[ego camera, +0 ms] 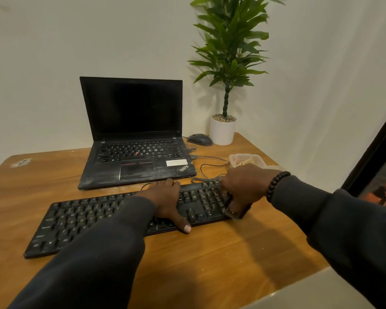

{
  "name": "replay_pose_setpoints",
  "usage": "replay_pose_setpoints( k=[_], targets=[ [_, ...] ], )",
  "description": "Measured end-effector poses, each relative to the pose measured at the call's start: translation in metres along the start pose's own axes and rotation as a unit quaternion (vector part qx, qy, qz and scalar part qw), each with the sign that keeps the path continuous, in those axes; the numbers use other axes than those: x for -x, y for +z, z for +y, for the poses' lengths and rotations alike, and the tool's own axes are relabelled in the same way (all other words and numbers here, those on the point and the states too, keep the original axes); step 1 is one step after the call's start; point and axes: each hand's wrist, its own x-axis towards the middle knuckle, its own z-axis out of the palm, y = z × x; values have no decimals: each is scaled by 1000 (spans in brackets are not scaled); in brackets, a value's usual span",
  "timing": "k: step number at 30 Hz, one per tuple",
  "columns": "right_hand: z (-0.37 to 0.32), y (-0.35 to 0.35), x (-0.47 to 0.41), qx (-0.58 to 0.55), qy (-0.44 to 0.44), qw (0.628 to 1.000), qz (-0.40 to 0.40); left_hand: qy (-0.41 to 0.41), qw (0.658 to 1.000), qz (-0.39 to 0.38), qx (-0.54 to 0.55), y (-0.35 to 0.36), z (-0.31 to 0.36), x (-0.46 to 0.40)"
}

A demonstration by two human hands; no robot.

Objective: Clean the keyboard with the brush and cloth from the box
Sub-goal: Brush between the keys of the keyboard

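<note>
The black keyboard lies slantwise across the wooden desk, its left corner near the desk's front left, and nothing but bare wood between it and the front edge, so that side has room if the board is dragged. The left hand lies flat across the middle keys with straight fingers reaching the far rim and the thumb over the near rim, pressing it down; if that pressure slackens, brushing could skid the light board toward the laptop just behind it, whose front lip is almost touching the fingertips. The right hand is clamped round a small brush at the number pad, with the brush end at the keyboard's right edge; how the bristles meet the keys is hidden under the hand. Hard strokes here could lever a keycap loose or flick dust onto the laptop. The keyboard cable loops loosely just behind that hand, and a sleeve or the beaded bracelet might snag it and tug the plug. The clear plastic box, with something pale inside that is probably the cloth, sits just beyond the knuckles, near the desk's right edge; a backward sweep could knock it off. The mouse and potted plant crowd the far corner, leaving little room there.
</note>
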Motion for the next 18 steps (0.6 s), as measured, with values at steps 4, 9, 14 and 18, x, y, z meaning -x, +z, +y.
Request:
replay_pose_setpoints(
  k=[4,9,14,18],
  targets=[
    [-28,-13,-10,7,-36,999,12,1,1000,16,-1,-1,5,3],
    [-54,-31,-27,-123,-80,989,32,23,998,46,38,4,4,8],
    [-2,-24,-14,-121,-9,993,-1,11,999,0,32,0,-3,17],
    [8,-10,-9,-24,60,998,-28,-24,999,-38,-4,-5,-21,28]
  ],
)
